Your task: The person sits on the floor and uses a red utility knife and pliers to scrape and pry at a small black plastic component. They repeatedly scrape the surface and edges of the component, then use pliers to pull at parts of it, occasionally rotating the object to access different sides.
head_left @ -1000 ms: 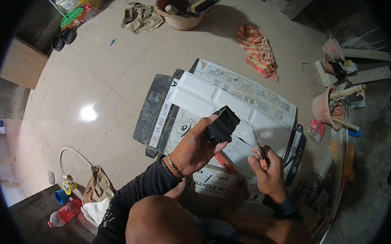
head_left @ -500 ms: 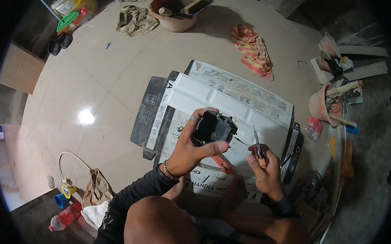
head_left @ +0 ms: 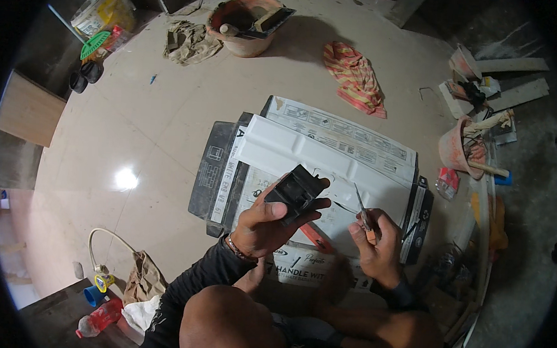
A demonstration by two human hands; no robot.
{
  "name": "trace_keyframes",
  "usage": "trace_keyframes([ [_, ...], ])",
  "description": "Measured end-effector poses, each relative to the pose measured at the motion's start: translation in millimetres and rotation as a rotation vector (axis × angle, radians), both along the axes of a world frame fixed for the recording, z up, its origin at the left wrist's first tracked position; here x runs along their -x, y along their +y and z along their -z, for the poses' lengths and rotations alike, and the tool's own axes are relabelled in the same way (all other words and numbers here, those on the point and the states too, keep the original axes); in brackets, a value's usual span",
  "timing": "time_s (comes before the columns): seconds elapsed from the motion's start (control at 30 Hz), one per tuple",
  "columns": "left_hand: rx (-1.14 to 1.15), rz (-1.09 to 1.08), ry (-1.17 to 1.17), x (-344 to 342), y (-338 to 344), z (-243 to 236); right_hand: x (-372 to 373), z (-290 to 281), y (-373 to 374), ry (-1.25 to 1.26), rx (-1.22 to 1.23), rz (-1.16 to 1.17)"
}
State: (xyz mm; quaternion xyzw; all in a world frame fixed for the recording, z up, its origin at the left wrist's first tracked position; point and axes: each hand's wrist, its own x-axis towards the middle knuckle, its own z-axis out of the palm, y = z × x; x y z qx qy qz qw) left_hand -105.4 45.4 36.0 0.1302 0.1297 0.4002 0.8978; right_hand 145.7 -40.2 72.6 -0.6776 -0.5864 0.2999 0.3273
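My left hand (head_left: 260, 220) is closed around a black plastic box (head_left: 296, 194), thumb on its near side and fingers behind it. The box is held tilted above a flattened carton, its moulded recesses showing. In my right hand (head_left: 378, 248) is a slim pointed tool with an orange handle (head_left: 369, 235), its grey tip pointing up and away from me. A thin dark line beside the tool could be its shadow or a second blade; I cannot tell. Below the box, a red-orange cutter-like tool (head_left: 316, 237) lies on the carton (head_left: 296, 263).
A white ridged panel (head_left: 274, 139) lies on the carton. Farther off are a clay-coloured basin (head_left: 247, 46) with a trowel, a striped cloth (head_left: 356, 77) and a crumpled cloth (head_left: 188, 43). At right stands a tool bucket (head_left: 453, 148); at lower left, a red bottle (head_left: 101, 319).
My left hand has turned the black box over, so a different face shows, and has shifted slightly nearer to me. The pointed tool stays in my right hand, nearly unmoved.
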Motion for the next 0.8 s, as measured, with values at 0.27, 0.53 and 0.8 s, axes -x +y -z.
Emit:
trace_keyframes([
  [0.27, 0.002, -0.044, -0.120, -5, 0, 4, 8, -15, 9, -0.170, -0.189, -0.057],
  [0.53, -0.167, -0.098, -0.073, -8, 1, -2, 14, -50, 26, -0.417, -0.469, -0.257],
  [0.8, -0.187, -0.208, 0.015, -6, 1, -6, 15, -61, 33, -0.637, -0.539, -0.315],
])
